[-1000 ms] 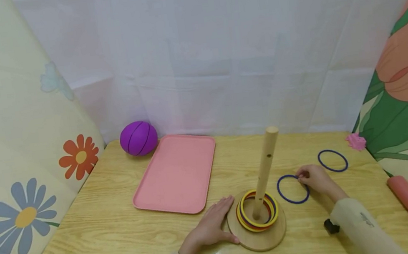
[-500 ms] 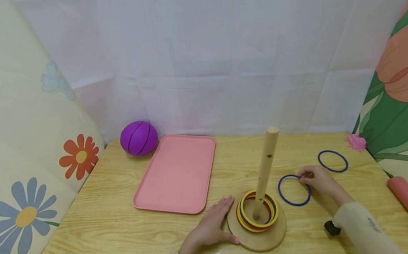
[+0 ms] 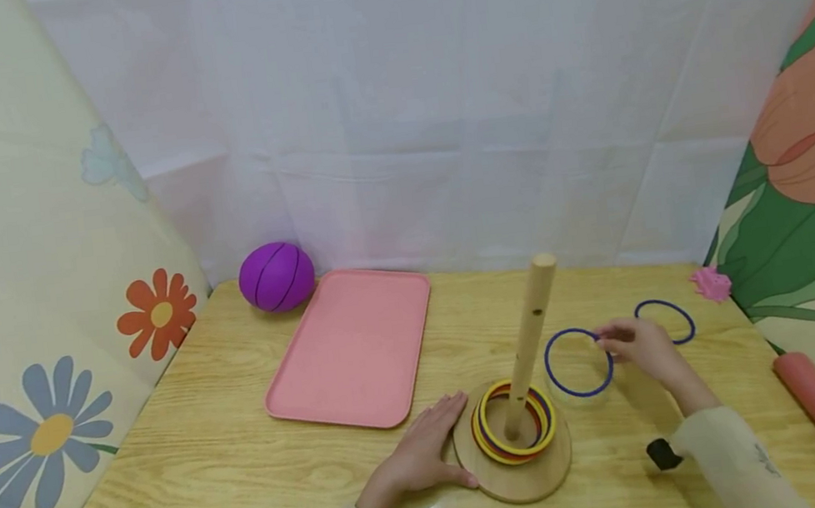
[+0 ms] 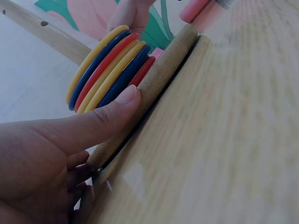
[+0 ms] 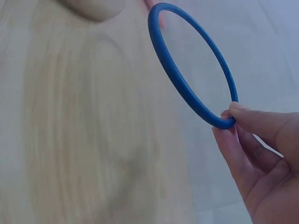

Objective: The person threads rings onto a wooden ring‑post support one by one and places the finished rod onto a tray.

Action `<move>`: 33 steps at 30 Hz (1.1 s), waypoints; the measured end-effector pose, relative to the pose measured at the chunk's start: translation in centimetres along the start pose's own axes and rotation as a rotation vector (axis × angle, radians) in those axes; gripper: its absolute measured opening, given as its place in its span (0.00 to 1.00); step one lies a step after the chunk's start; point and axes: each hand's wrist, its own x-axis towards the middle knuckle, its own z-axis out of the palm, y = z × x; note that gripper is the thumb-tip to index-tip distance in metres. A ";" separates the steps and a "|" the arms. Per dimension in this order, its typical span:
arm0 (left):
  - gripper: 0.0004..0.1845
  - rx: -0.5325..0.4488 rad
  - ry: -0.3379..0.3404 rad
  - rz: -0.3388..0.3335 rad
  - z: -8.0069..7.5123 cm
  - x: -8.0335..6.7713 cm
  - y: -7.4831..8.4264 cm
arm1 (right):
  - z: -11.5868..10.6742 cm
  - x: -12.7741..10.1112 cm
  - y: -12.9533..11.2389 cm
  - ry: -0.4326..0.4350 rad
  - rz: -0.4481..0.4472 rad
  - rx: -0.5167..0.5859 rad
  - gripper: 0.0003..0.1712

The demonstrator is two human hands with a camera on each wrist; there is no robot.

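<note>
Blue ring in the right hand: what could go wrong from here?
The right hand pinches the blue ring only at its rim, so it may slip or swing. The wooden peg leans, so the ring could catch its tip. The left hand touches only the base edge; a knock might shift it.

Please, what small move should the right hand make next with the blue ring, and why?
Probably raise the blue ring higher and carry it left over the peg's top. The right hand pinches it beside the peg, well below the top, while the left hand steadies the base, where other rings are stacked.
</note>
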 end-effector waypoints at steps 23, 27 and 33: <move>0.60 -0.005 0.003 0.003 -0.1 -0.1 0.4 | -3.9 -2.6 -8.6 0.230 -0.191 0.640 0.09; 0.61 -0.006 0.005 0.004 -0.1 -0.2 0.3 | -4.3 -3.2 -10.3 0.246 -0.267 0.789 0.10; 0.61 -0.010 0.005 0.004 -0.1 -0.1 0.2 | -4.3 -4.3 -12.6 0.233 -0.363 0.930 0.12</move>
